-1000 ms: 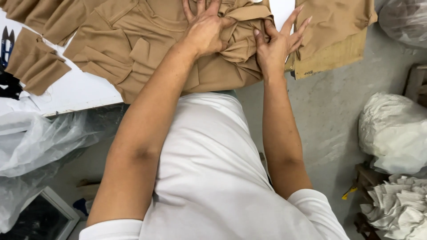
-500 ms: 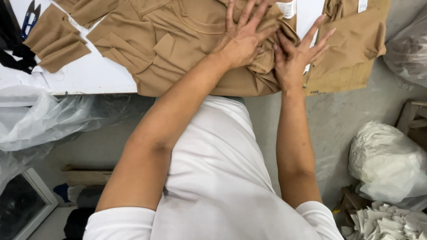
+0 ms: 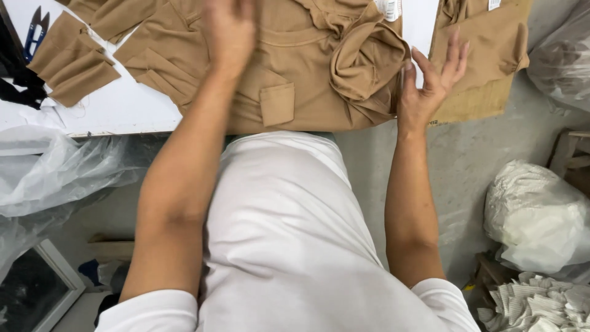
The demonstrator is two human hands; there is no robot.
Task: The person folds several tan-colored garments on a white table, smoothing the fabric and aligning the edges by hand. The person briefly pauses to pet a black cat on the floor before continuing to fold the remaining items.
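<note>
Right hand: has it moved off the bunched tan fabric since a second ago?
Yes. The right hand has lifted off the bunched tan fabric and swung right, open, toward the tan stack on cardboard.

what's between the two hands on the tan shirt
In the head view, a bunched fold of the tan shirt lies between the left hand and right hand.

Tan garment (image 3: pixel 289 74) was soft matt knit cloth; table (image 3: pixel 117 114) smooth white; bags (image 3: pixel 55 166) glossy crinkled plastic.
</note>
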